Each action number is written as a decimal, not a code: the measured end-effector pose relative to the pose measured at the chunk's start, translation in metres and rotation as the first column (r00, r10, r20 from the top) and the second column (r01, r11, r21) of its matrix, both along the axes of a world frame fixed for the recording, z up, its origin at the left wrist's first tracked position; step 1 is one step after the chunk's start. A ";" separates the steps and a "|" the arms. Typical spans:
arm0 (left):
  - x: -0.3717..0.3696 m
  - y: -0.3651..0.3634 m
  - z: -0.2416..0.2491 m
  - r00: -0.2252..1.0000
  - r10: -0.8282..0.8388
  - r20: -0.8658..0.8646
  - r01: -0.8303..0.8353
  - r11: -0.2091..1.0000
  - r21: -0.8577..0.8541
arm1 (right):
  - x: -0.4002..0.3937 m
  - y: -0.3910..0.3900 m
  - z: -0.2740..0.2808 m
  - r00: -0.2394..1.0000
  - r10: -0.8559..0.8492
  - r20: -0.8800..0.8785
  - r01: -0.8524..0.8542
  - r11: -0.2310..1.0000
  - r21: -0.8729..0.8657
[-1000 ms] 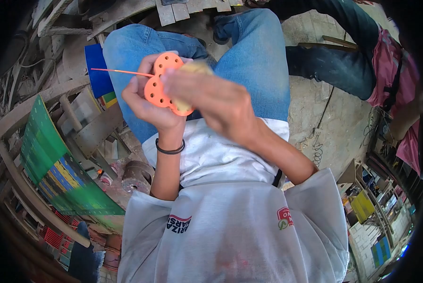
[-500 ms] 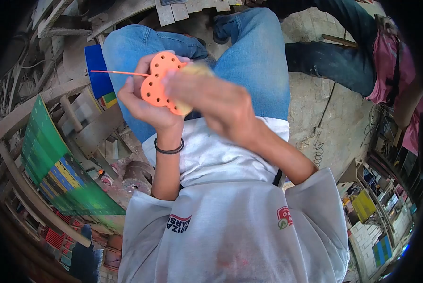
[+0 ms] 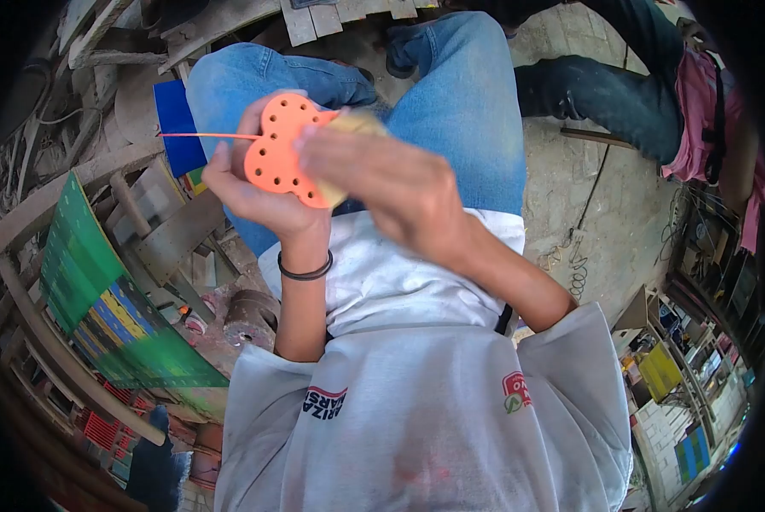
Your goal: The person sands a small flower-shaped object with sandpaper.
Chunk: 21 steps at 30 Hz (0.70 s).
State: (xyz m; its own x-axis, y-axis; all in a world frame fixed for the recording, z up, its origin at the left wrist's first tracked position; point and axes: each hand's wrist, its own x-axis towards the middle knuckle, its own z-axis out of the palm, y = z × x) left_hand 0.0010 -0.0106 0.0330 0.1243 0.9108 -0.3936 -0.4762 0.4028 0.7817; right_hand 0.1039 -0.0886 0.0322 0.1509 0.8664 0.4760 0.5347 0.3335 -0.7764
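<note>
An orange scalloped board [image 3: 277, 152] with several small dark holes lies across my left hand [image 3: 263, 198], which grips it from below and behind. From its left edge a thin orange cord [image 3: 207, 135] sticks straight out. My right hand [image 3: 391, 175] is smeared by motion over the board's right side, its fingertips at the orange face. A yellowish pad [image 3: 357, 126] shows above and below those fingers, closed on it against the board; what kind of pad is too blurred to tell.
My jeans-clad legs [image 3: 476, 111] are spread under the work. At the right stands another person in dark trousers [image 3: 600, 102] and a pink top. A green painted panel [image 3: 84, 256] leans at the left, beside a blue piece [image 3: 177, 128]. A dark cable [image 3: 583, 205] crosses the floor.
My left hand and the orange board have shifted slightly left. My right hand stays blurred over the board with the pad. The other person's legs and pink top have shifted slightly.
</note>
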 end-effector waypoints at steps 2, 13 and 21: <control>-0.002 0.002 0.002 0.999 -0.028 0.028 0.026 0.998 0.064 | -0.002 -0.002 0.002 0.997 0.068 -0.026 -0.067 0.997 0.026; 0.005 0.005 0.006 0.998 0.058 -0.009 -0.057 0.993 0.105 | 0.012 0.010 -0.010 0.998 -0.061 0.031 0.062 0.998 -0.023; 0.004 0.010 0.001 0.993 0.115 -0.030 -0.110 0.983 0.148 | 0.004 0.003 -0.008 0.997 -0.043 -0.067 0.039 0.998 -0.052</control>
